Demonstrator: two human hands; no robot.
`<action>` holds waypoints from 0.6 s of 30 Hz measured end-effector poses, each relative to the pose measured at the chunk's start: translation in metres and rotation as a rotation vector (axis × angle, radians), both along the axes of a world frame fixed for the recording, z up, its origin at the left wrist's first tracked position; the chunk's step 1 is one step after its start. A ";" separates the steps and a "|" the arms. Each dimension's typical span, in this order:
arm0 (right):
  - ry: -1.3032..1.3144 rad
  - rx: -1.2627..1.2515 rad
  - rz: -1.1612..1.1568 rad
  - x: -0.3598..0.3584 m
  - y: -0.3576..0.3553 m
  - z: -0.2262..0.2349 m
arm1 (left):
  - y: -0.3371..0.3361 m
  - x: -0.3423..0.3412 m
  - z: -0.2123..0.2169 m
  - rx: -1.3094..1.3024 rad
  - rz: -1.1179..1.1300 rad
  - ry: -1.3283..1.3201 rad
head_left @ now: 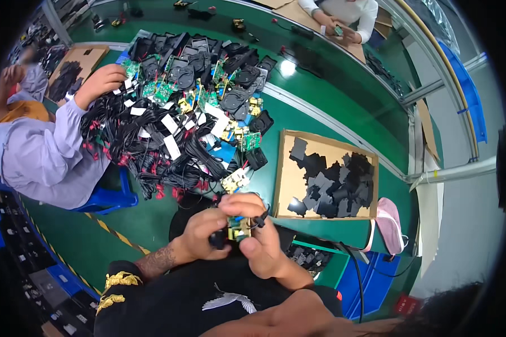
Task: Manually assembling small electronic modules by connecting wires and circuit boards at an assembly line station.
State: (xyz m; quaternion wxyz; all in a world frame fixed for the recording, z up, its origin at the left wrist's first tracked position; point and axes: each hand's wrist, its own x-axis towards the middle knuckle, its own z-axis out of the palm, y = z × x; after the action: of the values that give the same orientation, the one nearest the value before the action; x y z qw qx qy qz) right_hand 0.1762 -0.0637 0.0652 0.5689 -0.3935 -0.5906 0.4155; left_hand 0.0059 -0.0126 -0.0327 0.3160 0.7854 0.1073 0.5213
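Close to my body, my left hand (205, 233) and my right hand (258, 238) hold a small circuit board (239, 229) with yellow and green parts between them. The fingers of both hands are bent around it. A black piece (218, 240) shows under my left fingers; its kind is hard to make out. By my right fingers a short black cable part (260, 219) sticks out. Just beyond my hands lies another yellow board (235, 180), at the near edge of a big pile of black cables (168, 163) with red ends, green circuit boards (162, 91) and black plastic housings (235, 100).
A cardboard tray (287, 168) of black flat pieces (343, 182) stands to the right, beside a pink bag (389, 224). On the left, a co-worker in a lilac sleeve (67, 121) reaches to the pile. Across the belt (331, 73), another person's hands (343, 33) hold a board.
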 end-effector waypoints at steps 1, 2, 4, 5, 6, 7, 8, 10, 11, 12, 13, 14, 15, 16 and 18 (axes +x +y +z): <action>-0.049 -0.004 0.012 0.005 0.001 0.008 | -0.001 -0.008 -0.004 -0.114 -0.044 -0.029; -0.099 -0.009 0.022 0.007 0.001 0.015 | -0.006 -0.013 -0.004 -0.254 -0.041 -0.096; -0.191 0.080 -0.052 0.011 0.005 0.011 | 0.002 -0.023 0.017 -0.278 -0.062 0.010; -0.271 0.116 -0.081 0.012 0.007 0.012 | 0.006 -0.024 0.030 -0.288 -0.044 0.070; -0.391 0.195 -0.148 0.014 0.015 0.023 | 0.006 -0.025 0.036 -0.321 -0.064 0.166; -0.429 0.197 -0.224 0.017 0.016 0.026 | 0.008 -0.026 0.042 -0.352 -0.087 0.260; -0.465 0.199 -0.297 0.021 0.017 0.027 | 0.011 -0.029 0.050 -0.510 -0.219 0.454; -0.537 0.218 -0.363 0.027 0.027 0.034 | 0.019 -0.022 0.072 -0.905 -0.608 0.422; -0.467 0.154 -0.325 0.028 0.030 0.033 | 0.015 -0.025 0.062 -1.031 -0.713 0.341; -0.408 0.089 -0.297 0.029 0.034 0.033 | 0.018 -0.022 0.066 -0.998 -0.721 0.319; -0.321 -0.011 -0.256 0.027 0.036 0.034 | 0.018 -0.017 0.072 -0.971 -0.729 0.296; -0.226 -0.092 -0.219 0.028 0.041 0.039 | 0.022 -0.014 0.075 -0.986 -0.749 0.283; -0.269 -0.086 -0.253 0.032 0.048 0.042 | 0.026 -0.010 0.077 -0.931 -0.723 0.243; -0.176 -0.204 -0.235 0.032 0.047 0.038 | 0.027 -0.006 0.078 -0.875 -0.702 0.203; -0.358 -0.044 -0.278 0.031 0.047 0.019 | 0.019 -0.004 0.074 -0.822 -0.685 0.043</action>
State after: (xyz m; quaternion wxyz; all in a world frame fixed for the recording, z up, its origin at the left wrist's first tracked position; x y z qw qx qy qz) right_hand 0.2076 -0.0170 0.0843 0.4979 -0.5509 -0.6132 0.2695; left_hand 0.0018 0.0059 0.0409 0.7474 0.5973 0.0464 0.2872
